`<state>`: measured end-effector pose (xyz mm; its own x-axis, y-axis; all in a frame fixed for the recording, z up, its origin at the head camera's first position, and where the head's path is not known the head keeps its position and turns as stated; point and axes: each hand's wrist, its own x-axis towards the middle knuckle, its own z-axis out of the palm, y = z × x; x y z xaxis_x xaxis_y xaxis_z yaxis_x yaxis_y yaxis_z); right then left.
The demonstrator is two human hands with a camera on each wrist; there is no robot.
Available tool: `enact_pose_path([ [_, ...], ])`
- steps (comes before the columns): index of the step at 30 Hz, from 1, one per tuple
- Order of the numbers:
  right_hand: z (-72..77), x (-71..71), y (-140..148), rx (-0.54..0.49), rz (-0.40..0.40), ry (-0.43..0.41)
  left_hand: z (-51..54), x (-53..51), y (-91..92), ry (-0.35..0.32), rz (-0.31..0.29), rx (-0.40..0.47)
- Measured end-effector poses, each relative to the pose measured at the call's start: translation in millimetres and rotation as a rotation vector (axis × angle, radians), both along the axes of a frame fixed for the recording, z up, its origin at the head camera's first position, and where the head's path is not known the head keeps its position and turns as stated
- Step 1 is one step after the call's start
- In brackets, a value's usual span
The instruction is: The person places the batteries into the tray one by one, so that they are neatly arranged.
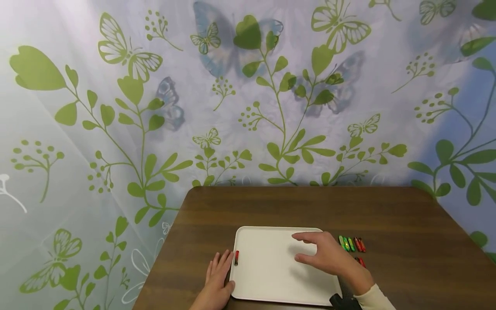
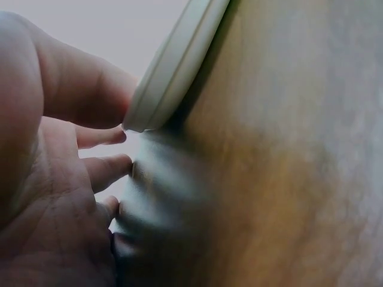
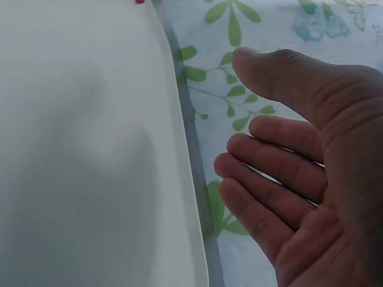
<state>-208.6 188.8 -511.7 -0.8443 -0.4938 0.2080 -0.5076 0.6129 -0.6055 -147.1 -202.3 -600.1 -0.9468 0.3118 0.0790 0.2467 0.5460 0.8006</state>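
A white rectangular tray (image 1: 271,258) lies on the wooden table. Inside its left edge sits a single red and black battery (image 1: 237,258), lengthwise along the rim. My left hand (image 1: 218,280) rests at the tray's left side with fingers extended; in the left wrist view, the thumb (image 2: 90,89) touches the outside of the tray rim (image 2: 176,66). Over the right half of the tray hovers my right hand (image 1: 329,254), thumb apart from the extended fingers, holding nothing. Its palm and fingers (image 3: 275,161) also show beside the tray edge in the right wrist view.
To the right of the tray, green batteries (image 1: 346,243) and red batteries (image 1: 360,245) lie in a row on the table (image 1: 407,241). Another red battery (image 1: 361,261) lies nearer, partly hidden by my right arm. A curtain (image 1: 248,107) with leaves and butterflies hangs behind the table.
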Motion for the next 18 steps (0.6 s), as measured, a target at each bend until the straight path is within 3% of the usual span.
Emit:
enact_pose_path([
  [5,-2.4,9.9,29,0.011,-0.013,0.015,-2.5,0.7,2.8,-0.006,-0.001,0.004],
  [11,-6.6,25.0,71,0.017,-0.049,0.119,-7.4,-2.0,0.0,-0.066,0.000,0.023],
  [18,-8.8,48.6,116,0.081,-0.241,0.210,-5.2,-4.1,-3.2,-0.064,0.005,0.001],
])
